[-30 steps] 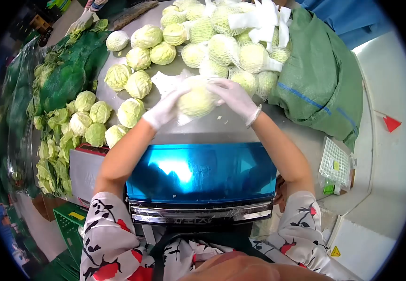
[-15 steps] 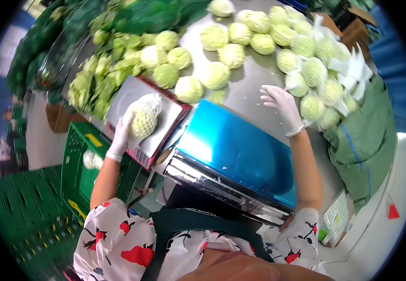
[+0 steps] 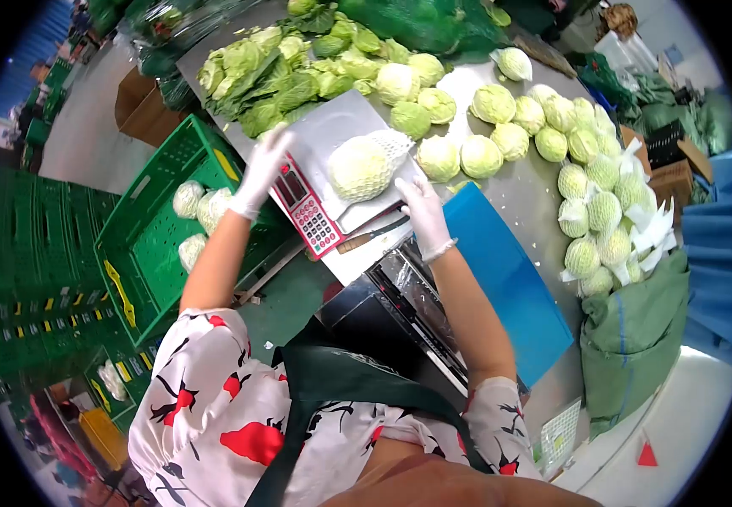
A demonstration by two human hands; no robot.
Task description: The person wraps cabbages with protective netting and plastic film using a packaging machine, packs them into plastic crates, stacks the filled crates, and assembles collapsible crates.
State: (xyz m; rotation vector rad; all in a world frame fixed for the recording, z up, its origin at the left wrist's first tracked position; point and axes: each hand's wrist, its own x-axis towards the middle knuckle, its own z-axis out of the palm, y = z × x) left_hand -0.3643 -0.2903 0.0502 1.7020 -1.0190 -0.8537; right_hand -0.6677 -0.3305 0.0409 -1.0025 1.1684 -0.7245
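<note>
A cabbage in a white foam net point(image 3: 361, 169) rests on the metal plate of a weighing scale point(image 3: 337, 124), with its loose net end toward the right. My left hand point(image 3: 262, 173), in a white glove, hovers by the scale's left edge near the red-framed keypad point(image 3: 312, 218); its fingers are stretched out and hold nothing. Just right of the netted cabbage is my gloved right hand point(image 3: 424, 218), fingers apart and nothing in them. Whether its fingertips touch the scale I cannot tell. A knife point(image 3: 370, 237) lies below the scale, partly hidden.
At my left stands a green crate point(image 3: 121, 232) with several netted cabbages. A machine with a blue lid point(image 3: 510, 283) is under my right forearm. Bare cabbages point(image 3: 494, 103), netted ones point(image 3: 604, 210) and loose leaves point(image 3: 277, 93) cover parts of the metal table. A green sack point(image 3: 632, 338) sits right.
The netted cabbage my left hand held now lies released on the scale. My right hand has come left from the netted pile to beside the scale. The view has turned left.
</note>
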